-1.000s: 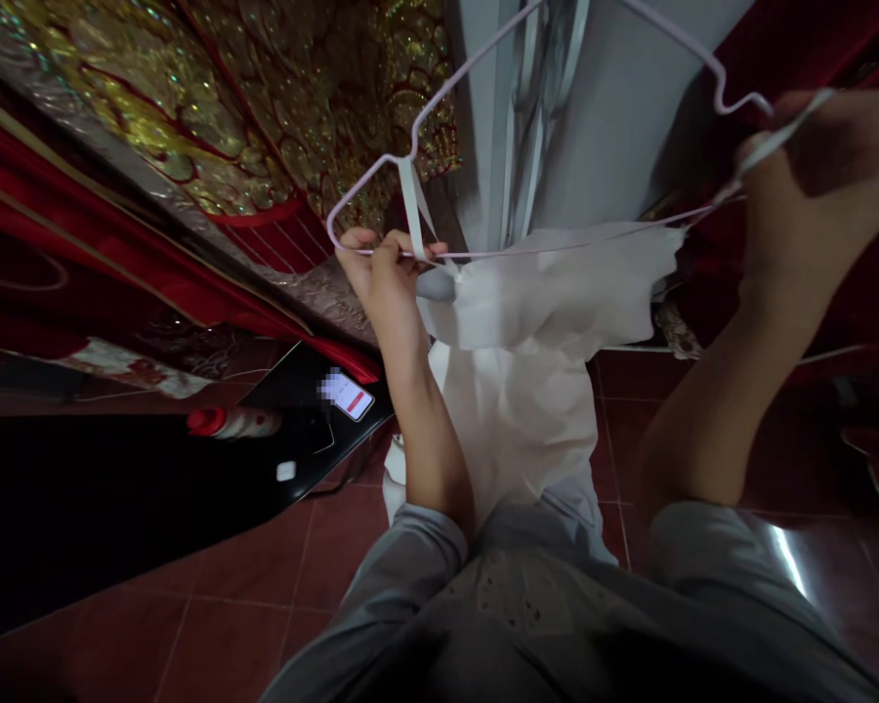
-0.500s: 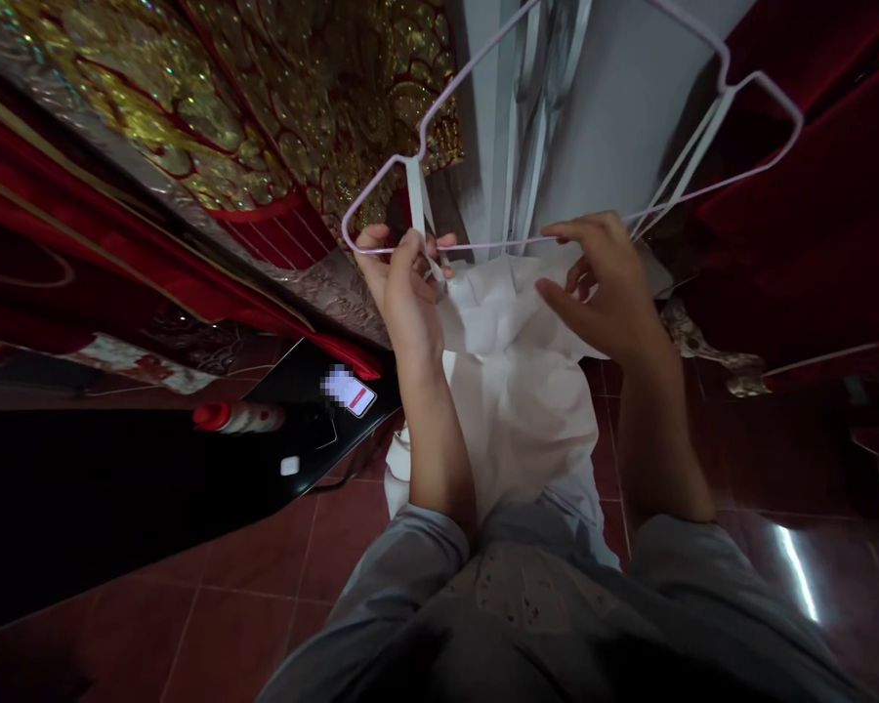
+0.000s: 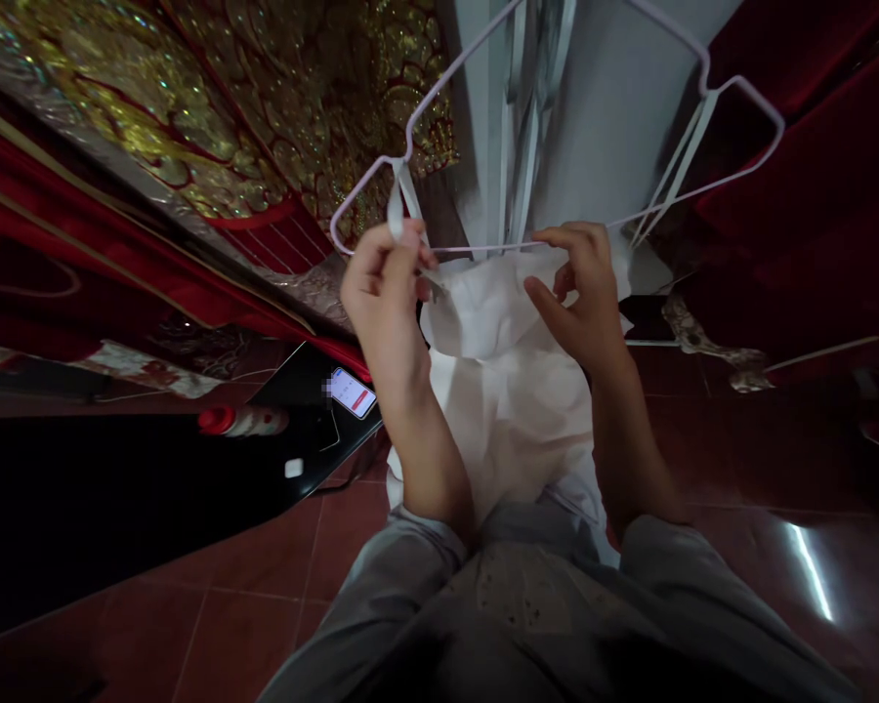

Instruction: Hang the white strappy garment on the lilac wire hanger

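A pale pink clothes hanger point(image 3: 457, 70) spans the upper middle, with white straps looped at both of its notches. From it hangs a white garment point(image 3: 483, 312) in front of my body. My left hand point(image 3: 388, 283) is closed, its thumb and forefinger pinching the left white strap point(image 3: 397, 200) near the hanger's lower bar. My right hand point(image 3: 582, 288) is beside the lower bar, index fingertip at the bar and thumb spread apart over the garment, with nothing gripped. The right strap point(image 3: 681, 161) runs slack-free from its notch down behind the bar.
Gold-sequined red costumes point(image 3: 322, 107) hang at left, dark red cloth point(image 3: 813, 195) at right. A black table point(image 3: 139, 508) bears a lit phone point(image 3: 353, 392), a red-capped bottle point(image 3: 241, 421) and a small white case point(image 3: 294, 469). Red tiles point(image 3: 249, 625) cover the floor.
The hanger and both hands have shifted slightly left in view. My left fingers have closed on the left strap and moved up, pulling a loop of it outward. My right hand keeps its spread pose.
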Demonstrator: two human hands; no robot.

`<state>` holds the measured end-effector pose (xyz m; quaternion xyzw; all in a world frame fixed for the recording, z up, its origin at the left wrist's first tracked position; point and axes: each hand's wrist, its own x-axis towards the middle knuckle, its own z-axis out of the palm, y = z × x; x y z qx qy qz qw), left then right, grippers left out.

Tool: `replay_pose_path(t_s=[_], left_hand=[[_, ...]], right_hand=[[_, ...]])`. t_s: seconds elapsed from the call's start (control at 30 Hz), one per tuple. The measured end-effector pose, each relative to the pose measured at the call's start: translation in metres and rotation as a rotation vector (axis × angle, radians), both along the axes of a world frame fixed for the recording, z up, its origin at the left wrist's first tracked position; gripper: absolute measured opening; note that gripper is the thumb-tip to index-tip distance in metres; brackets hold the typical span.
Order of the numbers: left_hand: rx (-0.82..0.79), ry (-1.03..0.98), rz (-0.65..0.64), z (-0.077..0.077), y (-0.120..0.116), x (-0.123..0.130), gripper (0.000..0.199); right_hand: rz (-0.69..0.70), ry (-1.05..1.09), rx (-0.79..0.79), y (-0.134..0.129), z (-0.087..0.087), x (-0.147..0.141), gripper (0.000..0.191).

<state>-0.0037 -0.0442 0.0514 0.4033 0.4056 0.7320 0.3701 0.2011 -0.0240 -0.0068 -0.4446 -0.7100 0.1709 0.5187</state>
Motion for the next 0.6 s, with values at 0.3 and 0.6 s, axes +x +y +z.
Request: replay_pose_path(t_s=[0.3,0.6], left_hand=[[0.035,-0.281,0.237,0.002,0.030,-0.028,0.024],[0.011,-0.230,-0.220,-0.016,0.014,0.028,0.015]], right_hand=[[-0.002,0.002,-0.011,-0.004,0.003,0.001,0.042],[0.088,0.041,-0.094,-0.001,0.024,-0.009,0.056]])
